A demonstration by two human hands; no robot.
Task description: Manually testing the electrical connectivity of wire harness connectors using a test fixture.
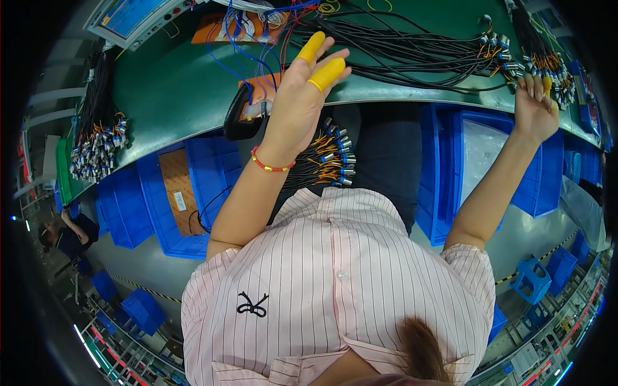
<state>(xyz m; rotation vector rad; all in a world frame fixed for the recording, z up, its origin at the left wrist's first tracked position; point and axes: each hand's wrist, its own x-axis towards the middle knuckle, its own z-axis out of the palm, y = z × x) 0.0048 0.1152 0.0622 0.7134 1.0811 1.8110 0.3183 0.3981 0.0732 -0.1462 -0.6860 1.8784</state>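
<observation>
My left hand (301,90), with yellow finger cots on two fingers, is over the near side of the green bench. Its fingers are stretched out and apart, next to a bundle of black cables (412,55). At the right, my right hand (535,110) has its fingers bent and drawn together beside the cables' metal-and-blue connector ends (505,58). One yellow cot shows on it. What its fingertips hold, if anything, is hidden. More cables with connectors and orange wires (331,154) lie across my lap.
A screened instrument (138,22) stands at the back left of the bench (161,96). Orange boards (238,29) carry blue and red wires. Cable bunches hang at the left (96,148) and right (553,71) edges. Blue bins (441,174) stand below. A person (74,231) is at far left.
</observation>
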